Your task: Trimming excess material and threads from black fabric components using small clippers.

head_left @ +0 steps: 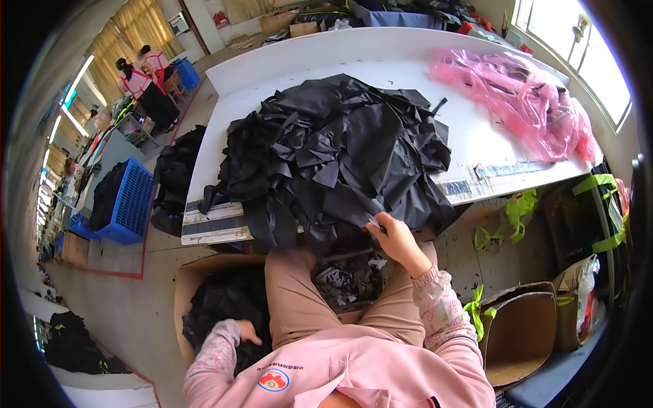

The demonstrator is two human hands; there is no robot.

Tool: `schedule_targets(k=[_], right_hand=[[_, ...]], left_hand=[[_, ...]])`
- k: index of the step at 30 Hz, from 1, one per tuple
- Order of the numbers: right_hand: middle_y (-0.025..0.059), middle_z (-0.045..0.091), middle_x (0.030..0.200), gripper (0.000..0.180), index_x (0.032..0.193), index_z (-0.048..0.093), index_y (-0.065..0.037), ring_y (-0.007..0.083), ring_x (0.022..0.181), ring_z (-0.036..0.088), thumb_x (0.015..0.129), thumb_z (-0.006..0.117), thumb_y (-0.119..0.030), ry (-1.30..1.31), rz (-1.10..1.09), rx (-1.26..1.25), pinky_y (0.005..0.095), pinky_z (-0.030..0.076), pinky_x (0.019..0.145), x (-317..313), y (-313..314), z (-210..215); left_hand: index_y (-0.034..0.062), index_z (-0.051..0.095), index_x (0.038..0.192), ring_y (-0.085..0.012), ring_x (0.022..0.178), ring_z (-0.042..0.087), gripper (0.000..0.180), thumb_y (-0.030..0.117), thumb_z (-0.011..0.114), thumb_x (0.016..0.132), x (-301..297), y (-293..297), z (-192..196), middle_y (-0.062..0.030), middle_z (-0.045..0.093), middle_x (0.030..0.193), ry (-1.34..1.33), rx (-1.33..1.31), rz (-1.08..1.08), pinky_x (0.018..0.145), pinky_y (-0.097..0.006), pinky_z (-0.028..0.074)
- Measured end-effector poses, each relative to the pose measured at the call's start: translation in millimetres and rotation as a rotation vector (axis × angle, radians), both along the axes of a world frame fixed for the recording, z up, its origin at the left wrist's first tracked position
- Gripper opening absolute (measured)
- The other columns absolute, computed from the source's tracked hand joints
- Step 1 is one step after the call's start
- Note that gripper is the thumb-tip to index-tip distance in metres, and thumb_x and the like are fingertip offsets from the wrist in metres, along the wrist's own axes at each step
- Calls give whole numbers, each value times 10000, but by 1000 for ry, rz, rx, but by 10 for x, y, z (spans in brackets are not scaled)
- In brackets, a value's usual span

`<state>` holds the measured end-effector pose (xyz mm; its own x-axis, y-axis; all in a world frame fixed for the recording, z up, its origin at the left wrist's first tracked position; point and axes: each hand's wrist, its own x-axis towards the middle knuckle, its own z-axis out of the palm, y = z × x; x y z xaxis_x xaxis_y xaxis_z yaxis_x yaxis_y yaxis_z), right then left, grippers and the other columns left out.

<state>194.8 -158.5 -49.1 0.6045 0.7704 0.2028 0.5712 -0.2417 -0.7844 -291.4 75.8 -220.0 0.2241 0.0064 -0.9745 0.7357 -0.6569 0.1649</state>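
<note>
Okay so, nearest first: the left hand (248, 331) is down over the right side of a cardboard box (182, 289), with loose black pieces (218, 292) around it. Its fingers look half curled, one poking out, but the undersides are hidden, so I can't tell if they've got hold of anything. If a piece is in there, I'd let go low and flat so the stuff doesn't bunch up at the rim.

A bit further out, the right hand (391, 231) is at the near edge of the worktop (469, 136), right of its middle. Thumb and fingers are pinched together round a small item (381, 230), with hardly any gap. Could be a little tool, could be a fold of cloth, honestly too small to say. I'd keep that pinch right by the edge of one piece and keep the other fingertips clear, in case it's something sharp.

Beyond that, the black cloth pile (340, 149) covers the middle of the worktop and hangs over the near edge. It's a crumpled tangle, so imo it's best to work one layer at a time from the overhang; yanking could drag neighbours along. Past it, a pink plastic bag (524, 102) lies crumpled along the right edge, stretching up toward the far right corner.
</note>
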Motion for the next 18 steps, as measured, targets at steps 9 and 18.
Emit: schedule_targets(k=[9, 18], right_hand=[[224, 607, 736, 274, 871, 603, -3, 419, 718, 599, 869, 660, -272, 226, 351, 5, 435, 473, 616, -751, -78, -579], [189, 608, 736, 248, 915, 619, 6, 316, 665, 585, 913, 625, -241, 286, 320, -138, 375, 459, 633, -768, -548, -486]], left_hand=[[29, 599, 1061, -80, 683, 591, 175, 123, 624, 915, 2880, 397, 1742, -13, 605, 883, -1380, -138, 904, 637, -227, 506], [2, 453, 1323, -218, 817, 675, 465, 47, 615, 890, 4415, 837, 1523, -117, 621, 1052, -1380, -157, 1458, 702, -325, 569]])
